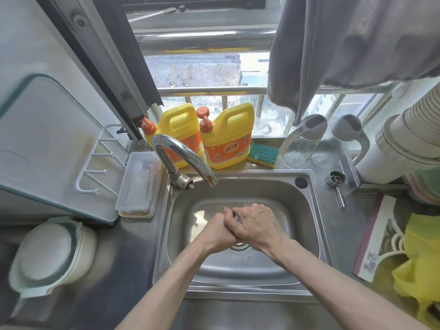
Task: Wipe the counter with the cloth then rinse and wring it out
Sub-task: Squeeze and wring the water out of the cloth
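Over the steel sink (307, 225), my left hand (215, 231) and my right hand (258, 226) are pressed together just above the drain (239, 245). The left is a fist and the right wraps over its fingers. A small dark speck shows between the fingers, too small to identify. No cloth is visible in either hand. A grey cloth (352, 44) hangs from above at the upper right, in front of the window. The chrome tap (183, 158) curves over the sink's back left, and I see no water running from it.
Two yellow detergent jugs (226, 139) and a green-yellow sponge (263, 154) stand on the sill behind the sink. Two upturned glass jugs (300, 144) sit at the right. A lidded bowl (47, 253) and cutting board (47, 148) are left, a yellow bag (419, 258) right.
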